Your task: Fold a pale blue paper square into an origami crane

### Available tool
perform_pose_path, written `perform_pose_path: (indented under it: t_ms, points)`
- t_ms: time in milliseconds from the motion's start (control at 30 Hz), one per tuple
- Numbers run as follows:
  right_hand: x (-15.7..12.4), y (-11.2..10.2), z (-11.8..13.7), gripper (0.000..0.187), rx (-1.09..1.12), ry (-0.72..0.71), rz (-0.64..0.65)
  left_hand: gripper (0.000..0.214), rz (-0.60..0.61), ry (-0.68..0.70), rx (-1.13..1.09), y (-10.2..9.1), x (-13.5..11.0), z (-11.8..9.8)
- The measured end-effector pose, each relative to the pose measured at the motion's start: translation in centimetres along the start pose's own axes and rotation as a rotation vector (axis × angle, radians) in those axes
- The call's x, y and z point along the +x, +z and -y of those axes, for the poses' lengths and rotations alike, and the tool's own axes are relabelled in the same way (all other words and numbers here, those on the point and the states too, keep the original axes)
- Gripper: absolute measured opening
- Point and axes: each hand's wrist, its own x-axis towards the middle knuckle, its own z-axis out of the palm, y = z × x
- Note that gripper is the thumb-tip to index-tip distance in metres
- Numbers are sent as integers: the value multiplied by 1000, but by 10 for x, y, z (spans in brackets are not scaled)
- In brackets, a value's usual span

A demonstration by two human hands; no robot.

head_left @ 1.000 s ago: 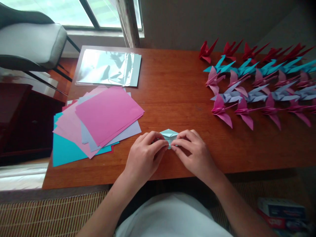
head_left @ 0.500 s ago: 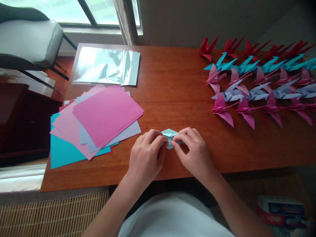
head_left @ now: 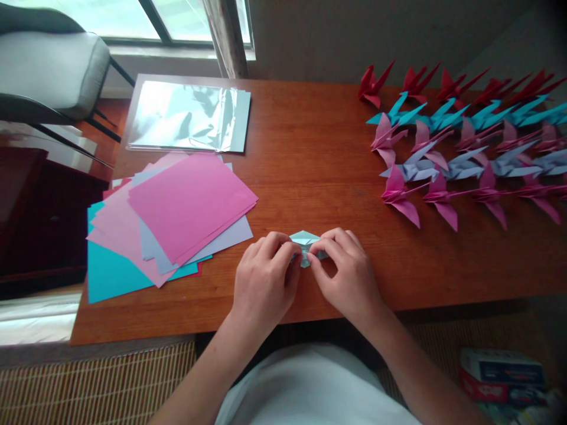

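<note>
A small piece of pale green folded paper (head_left: 303, 238) lies near the front edge of the table, between my two hands. My left hand (head_left: 267, 271) pinches its left side, thumb against fingers. On the opposite side my right hand (head_left: 348, 268) grips the paper between thumb and forefinger. The paper's middle and its upper and lower points show; the fingers cover both ends. Left of my left hand is a fanned pile of coloured paper sheets (head_left: 195, 203), with pink on top and lilac, light pink and turquoise beneath.
Rows of folded paper cranes (head_left: 401, 198) in red, turquoise, pink and lilac stand on the right of the wooden table (head_left: 305, 171). A clear packet of pale paper (head_left: 186, 115) lies at the back left. Beyond it are a chair (head_left: 53, 71) and a window.
Both hands keep their pinch on the folded paper with hardly any movement. The view has shifted very slightly.
</note>
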Motion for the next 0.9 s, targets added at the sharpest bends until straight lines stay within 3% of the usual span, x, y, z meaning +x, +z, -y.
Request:
perform_pose_path:
  t_ms: [700, 900]
  points:
    - [-3, 4, 1, 5, -46, -6, -8, 11, 18, -13, 162, 2, 2, -9]
    - [-4, 3, -1, 19, -44, -20, -11, 11, 30, -16, 181, 1, 3, -10]
